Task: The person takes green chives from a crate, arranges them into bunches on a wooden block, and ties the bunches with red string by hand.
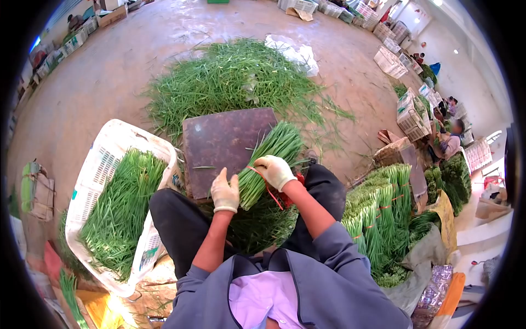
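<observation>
A bundle of long green stalks (276,143), apparently garlic chives, leans over the right edge of a dark board (219,143) in front of me. A thin red tie (269,192) runs across the bundle and trails below it. My right hand (275,172), in a pale glove, lies over the bundle with fingertips closed on the tie. Also gloved, my left hand (225,192) is at the bundle's left side, thumb and fingers apart, the thumb close to the cut ends. Whether it touches them I cannot tell.
A white crate (118,129) of green stalks stands at left. Loose stalks (235,71) are heaped beyond the board. Tied bundles (383,219) stand at right. Farther right, a seated person (450,143) is among crates (413,118).
</observation>
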A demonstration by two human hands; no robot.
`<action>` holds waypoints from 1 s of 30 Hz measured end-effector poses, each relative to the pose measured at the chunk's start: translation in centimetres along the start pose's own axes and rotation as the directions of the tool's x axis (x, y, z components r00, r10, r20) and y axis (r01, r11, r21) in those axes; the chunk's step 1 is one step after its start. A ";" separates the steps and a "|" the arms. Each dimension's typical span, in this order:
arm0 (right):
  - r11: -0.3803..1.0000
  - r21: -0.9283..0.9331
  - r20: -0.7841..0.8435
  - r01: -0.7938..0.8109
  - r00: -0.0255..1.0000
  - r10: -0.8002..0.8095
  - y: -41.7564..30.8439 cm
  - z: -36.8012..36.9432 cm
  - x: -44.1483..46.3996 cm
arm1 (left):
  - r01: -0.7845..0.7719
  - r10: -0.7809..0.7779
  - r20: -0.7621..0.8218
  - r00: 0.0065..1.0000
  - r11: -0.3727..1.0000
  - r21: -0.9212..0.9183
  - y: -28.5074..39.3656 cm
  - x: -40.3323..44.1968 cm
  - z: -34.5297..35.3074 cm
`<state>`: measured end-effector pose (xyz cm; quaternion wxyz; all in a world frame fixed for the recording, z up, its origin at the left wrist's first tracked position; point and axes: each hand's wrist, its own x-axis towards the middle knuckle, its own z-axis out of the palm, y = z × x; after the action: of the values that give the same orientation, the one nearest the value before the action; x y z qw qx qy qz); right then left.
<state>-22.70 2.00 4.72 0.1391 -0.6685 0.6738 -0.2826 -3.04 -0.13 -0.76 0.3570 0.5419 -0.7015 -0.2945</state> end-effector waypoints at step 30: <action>0.999 0.034 0.177 -0.039 0.984 0.033 -4.1 0.8 -5.2 | 0.203 -0.207 0.019 0.978 0.929 -0.308 -4.1 0.6 2.7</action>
<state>-18.53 7.11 5.36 0.2159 -0.6759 0.6653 -0.2323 -3.11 -1.66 -5.50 0.4093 0.5519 -0.5839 -0.4323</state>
